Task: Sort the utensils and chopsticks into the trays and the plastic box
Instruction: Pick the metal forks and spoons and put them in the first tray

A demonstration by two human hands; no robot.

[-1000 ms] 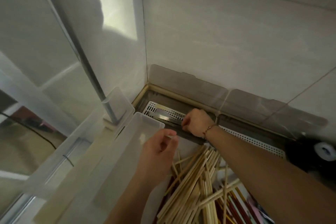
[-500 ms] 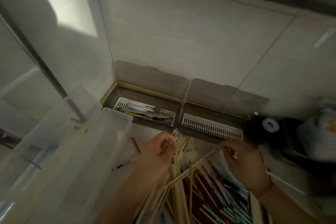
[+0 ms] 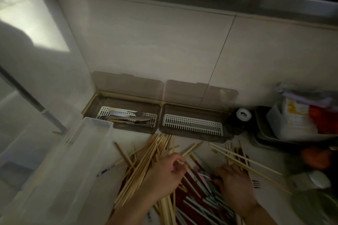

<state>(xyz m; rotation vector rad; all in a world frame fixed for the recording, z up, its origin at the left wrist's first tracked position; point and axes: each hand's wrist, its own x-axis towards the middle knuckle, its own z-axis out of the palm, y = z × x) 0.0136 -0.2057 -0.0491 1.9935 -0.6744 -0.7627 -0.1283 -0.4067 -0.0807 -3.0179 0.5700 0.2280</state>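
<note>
A heap of wooden chopsticks (image 3: 146, 159) lies on the counter, with red and pale coloured chopsticks (image 3: 197, 193) under it. My left hand (image 3: 164, 175) rests on the heap and pinches one wooden chopstick between thumb and fingers. My right hand (image 3: 234, 184) is down among the coloured chopsticks, fingers curled into the pile; what it holds is hidden. The left tray (image 3: 102, 113) at the wall holds a few metal utensils (image 3: 128, 118). The right tray (image 3: 192, 124) shows only its white grid. A clear plastic box (image 3: 60, 170) stands at the left.
Both trays' lids (image 3: 128, 84) lean open against the tiled wall. At the right stand a dark object with a white top (image 3: 243, 114) and a bin of packets (image 3: 292, 120). A metal post (image 3: 33, 102) rises behind the plastic box.
My right hand left the left tray, swung right and came down onto the coloured chopsticks. My left hand stayed on the wooden heap. The view turned right and down.
</note>
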